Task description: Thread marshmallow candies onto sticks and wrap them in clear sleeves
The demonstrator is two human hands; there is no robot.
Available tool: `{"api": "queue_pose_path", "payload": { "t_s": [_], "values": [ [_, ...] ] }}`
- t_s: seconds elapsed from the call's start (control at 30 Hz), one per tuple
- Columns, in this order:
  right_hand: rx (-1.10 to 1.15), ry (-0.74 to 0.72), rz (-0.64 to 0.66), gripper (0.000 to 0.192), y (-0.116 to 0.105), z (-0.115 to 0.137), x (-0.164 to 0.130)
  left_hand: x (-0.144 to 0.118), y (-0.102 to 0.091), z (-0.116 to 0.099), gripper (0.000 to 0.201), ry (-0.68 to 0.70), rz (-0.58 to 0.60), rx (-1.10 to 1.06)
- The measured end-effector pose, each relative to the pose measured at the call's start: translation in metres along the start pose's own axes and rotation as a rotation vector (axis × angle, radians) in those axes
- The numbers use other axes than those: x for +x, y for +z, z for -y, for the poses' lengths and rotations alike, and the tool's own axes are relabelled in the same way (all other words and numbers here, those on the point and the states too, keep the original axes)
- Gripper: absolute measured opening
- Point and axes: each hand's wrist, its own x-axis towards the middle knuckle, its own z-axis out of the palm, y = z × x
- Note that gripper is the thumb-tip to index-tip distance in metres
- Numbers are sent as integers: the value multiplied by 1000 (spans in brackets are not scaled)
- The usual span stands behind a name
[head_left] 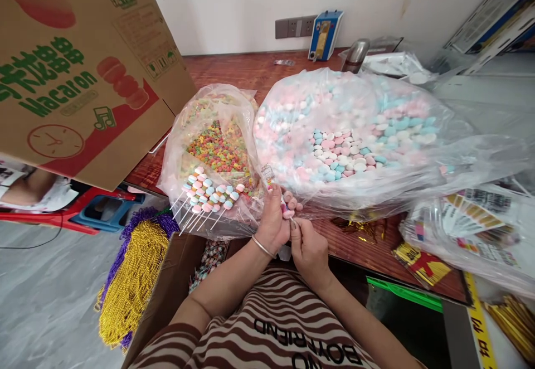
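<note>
Leaning at the far left, a Macaron carton stands over the wooden surface; beside it a clear bag of small multicoloured candies has finished candy skewers lying on it, then a larger bag of pink, blue and white candy discs. Left hand fingers are curled tight around a candy stick; right hand fingers pinch its lower end, just below
</note>
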Motion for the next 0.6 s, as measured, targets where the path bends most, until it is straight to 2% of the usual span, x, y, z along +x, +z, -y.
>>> {"api": "queue_pose_path", "payload": {
  "t_s": [0.1,0.2,0.27,0.33,0.4,0.5,0.6],
  "values": [
    [183,189,85,24,-8,4,5,-6,-5,7,41,-46,51,76],
    [273,254,141,28,-15,4,9,1,-5,-9,42,3,28,93],
    [241,221,146,25,-16,2,8,10,-1,-26,37,74,22,87],
    [110,114,110,21,-15,-1,5,18,4,-40,31,127,11,101],
    [-65,-18,57,21,-12,-3,1,20,8,-45,29,160,-24,98],
    [-155,-93,18,24,-6,-4,-2,12,8,-29,33,146,-39,64],
    [-31,26,31,25,-3,-2,0,-1,2,-2,39,50,19,89]
  ]
}}
